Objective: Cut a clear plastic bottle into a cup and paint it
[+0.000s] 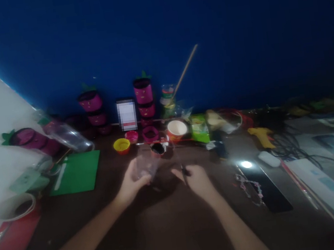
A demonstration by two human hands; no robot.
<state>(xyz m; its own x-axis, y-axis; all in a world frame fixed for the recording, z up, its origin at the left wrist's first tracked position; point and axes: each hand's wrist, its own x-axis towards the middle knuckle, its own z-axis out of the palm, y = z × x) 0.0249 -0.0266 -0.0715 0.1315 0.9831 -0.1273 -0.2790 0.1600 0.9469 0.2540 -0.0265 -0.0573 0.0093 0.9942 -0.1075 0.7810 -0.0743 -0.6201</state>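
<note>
A clear, see-through plastic piece (145, 166) is in my left hand (135, 181), whose thumb presses on its lower edge. To the right, my right hand (194, 178) is closed round a small dark tool (184, 174), blurred, with a finger or thumb reaching left. The two hands are apart above the brown table (174, 237). Just beyond them stands a small cup with dark contents (158, 149). A yellow cup (122, 146), a pink lid-like dish (131, 136), a purple ring (150, 134) and a white-lined bowl (177, 128) sit behind.
Purple stacked containers (144, 99) stand along the blue wall. At left are a clear bottle (71, 134), a green sheet (78, 172) and a red sheet (19, 236). A black phone (268, 189), a yellow glue gun (262, 137) and cables (294, 150) lie at right.
</note>
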